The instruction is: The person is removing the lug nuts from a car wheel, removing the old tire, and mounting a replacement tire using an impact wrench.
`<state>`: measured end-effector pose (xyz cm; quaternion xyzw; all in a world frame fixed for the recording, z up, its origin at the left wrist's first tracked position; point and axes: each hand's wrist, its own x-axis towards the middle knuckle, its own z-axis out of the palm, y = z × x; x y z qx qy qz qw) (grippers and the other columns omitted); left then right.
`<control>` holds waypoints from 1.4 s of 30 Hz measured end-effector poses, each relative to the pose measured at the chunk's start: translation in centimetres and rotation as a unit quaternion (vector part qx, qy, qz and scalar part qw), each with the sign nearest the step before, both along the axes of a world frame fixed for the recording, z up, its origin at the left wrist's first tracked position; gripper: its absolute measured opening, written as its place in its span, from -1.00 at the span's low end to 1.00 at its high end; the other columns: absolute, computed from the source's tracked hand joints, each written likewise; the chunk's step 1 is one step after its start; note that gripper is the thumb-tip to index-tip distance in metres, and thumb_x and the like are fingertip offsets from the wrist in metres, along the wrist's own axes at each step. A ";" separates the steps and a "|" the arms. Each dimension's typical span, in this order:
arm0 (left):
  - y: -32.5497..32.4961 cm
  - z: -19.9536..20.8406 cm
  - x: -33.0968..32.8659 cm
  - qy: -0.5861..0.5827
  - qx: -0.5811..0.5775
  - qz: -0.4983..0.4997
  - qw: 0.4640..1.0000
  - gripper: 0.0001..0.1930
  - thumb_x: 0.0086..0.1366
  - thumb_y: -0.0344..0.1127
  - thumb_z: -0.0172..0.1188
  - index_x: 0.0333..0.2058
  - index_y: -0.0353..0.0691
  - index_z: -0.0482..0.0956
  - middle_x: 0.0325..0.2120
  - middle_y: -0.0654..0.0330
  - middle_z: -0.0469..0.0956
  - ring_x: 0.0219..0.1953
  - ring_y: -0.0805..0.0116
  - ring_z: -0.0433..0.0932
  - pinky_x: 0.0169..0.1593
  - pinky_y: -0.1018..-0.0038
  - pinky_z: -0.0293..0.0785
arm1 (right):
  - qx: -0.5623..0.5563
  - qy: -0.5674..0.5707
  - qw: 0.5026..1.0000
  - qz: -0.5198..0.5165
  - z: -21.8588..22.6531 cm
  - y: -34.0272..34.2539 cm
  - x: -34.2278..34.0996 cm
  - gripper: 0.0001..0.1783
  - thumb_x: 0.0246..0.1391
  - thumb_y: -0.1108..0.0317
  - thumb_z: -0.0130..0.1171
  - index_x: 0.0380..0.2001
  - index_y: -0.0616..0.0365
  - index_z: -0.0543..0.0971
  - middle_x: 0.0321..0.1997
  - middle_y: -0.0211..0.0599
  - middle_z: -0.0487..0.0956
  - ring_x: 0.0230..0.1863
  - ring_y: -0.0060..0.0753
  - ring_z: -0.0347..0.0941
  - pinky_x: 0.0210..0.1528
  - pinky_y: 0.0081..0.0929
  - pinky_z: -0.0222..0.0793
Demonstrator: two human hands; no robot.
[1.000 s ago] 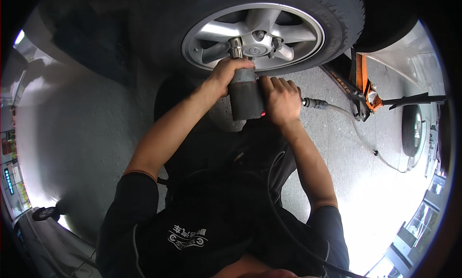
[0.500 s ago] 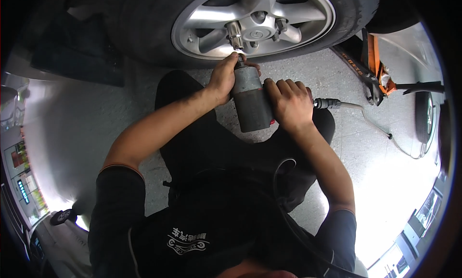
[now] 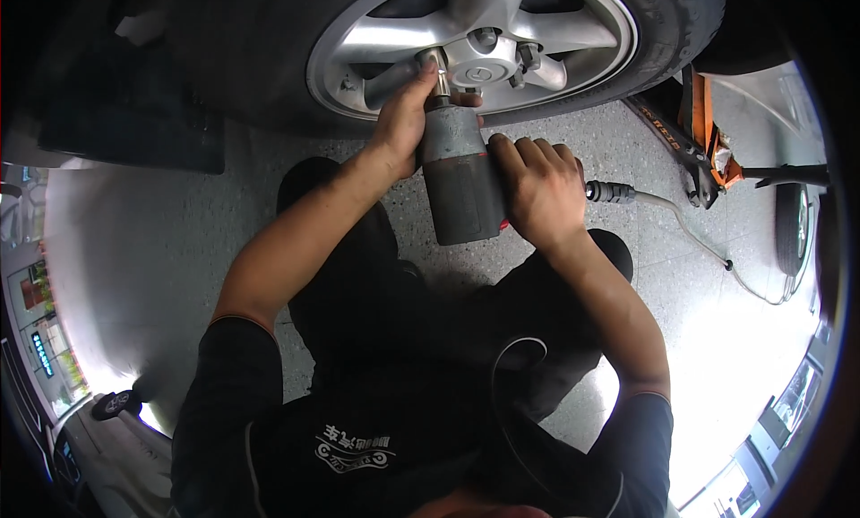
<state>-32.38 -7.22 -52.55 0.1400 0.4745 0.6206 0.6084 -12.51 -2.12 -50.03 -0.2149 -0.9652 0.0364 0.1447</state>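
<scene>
My right hand [image 3: 545,191] is closed round the handle of a grey and black impact wrench [image 3: 461,195]. A shiny metal socket [image 3: 442,81] stands between the wrench's nose and the left side of the wheel's hub. My left hand [image 3: 403,128] is closed round the socket and the nose, its thumb lying along the socket and its fingertips showing on the far side. The silver five-spoke wheel [image 3: 385,36] carries several lug nuts [image 3: 528,56] around its centre cap [image 3: 478,73]. What lies inside the socket is hidden.
An air hose [image 3: 667,202] runs right from the wrench handle across the speckled floor [image 3: 663,249]. An orange and black jack [image 3: 699,128] stands right of the wheel. A loose wheel [image 3: 791,229] lies farther right. My bent knees flank the wrench.
The wrench has moved up toward the wheel, closing the gap to the socket. My left hand has slid up with it, and its thumb now lies on the socket.
</scene>
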 end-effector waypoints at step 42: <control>-0.4 -5.2 0.7 0.098 -0.075 0.026 0.992 -0.80 0.09 -0.38 0.31 -0.30 -0.23 0.55 -0.41 0.17 0.57 -0.38 0.35 0.58 -0.29 0.29 0.59 | 0.000 -0.008 1.000 -0.014 -6.4 -0.4 -0.4 -0.85 0.01 0.39 0.03 -0.29 0.01 0.46 -0.48 -0.41 0.47 -0.38 -0.34 0.47 -0.27 -0.30 0.29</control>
